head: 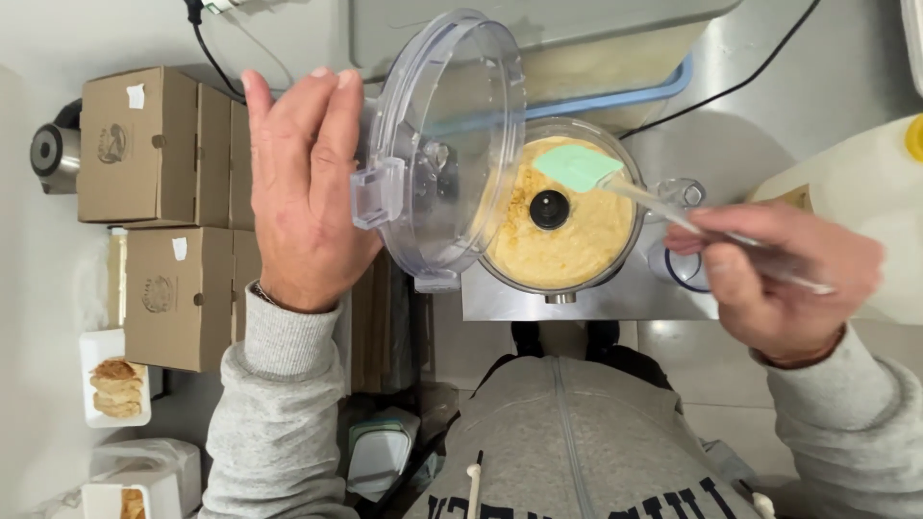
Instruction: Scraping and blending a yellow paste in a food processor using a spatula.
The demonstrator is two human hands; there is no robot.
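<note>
The fingers of the right hand [779, 279], at the right of the frame, are curled and pinched around the clear handle of a spatula [615, 183]. Its pale green blade rests on the yellow-beige paste inside the food processor bowl [562, 207] at the centre, just above the black hub.

The fingers of the left hand [306, 187], left of centre, lie straight and pressed together, pointing to the top of the frame. They sit flat against the back of the clear plastic lid [447, 144], which is held tilted on its edge just left of the bowl, overlapping its rim.

The bowl sits on a steel base on a metal counter [769, 86]. Right of it stands a white jug [865, 183] with a yellow cap. Brown cardboard boxes [159, 144] are stacked at the upper left. Below them, at the lower left, a white tray [115, 389] holds flat golden baked pieces. Grey sleeves cover both wrists.
</note>
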